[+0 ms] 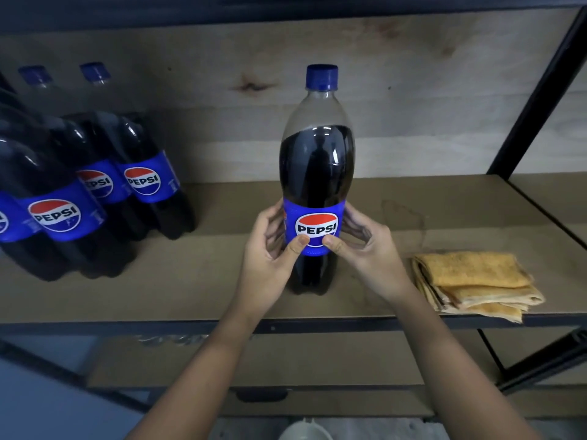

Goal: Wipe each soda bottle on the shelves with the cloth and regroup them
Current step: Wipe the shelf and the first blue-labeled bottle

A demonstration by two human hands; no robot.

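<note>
**Square the bottle, then slide it over**

Both hands, left [270, 246] & right [362, 246], hold the bottle [317, 173] at its label, thumbs in front; it stands upright mid-shelf [222, 281]. Keep the base flat, logo facing you, w/ a low grip. Group [95, 185] is left; cloth [473, 281] lies right, untouched.

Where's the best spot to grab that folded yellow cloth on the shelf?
Probably the near edge of the cloth, where its folded layers show at the shelf's front. Come from the front with the right hand, the closer one, and pinch all the layers so it stays folded.
</note>
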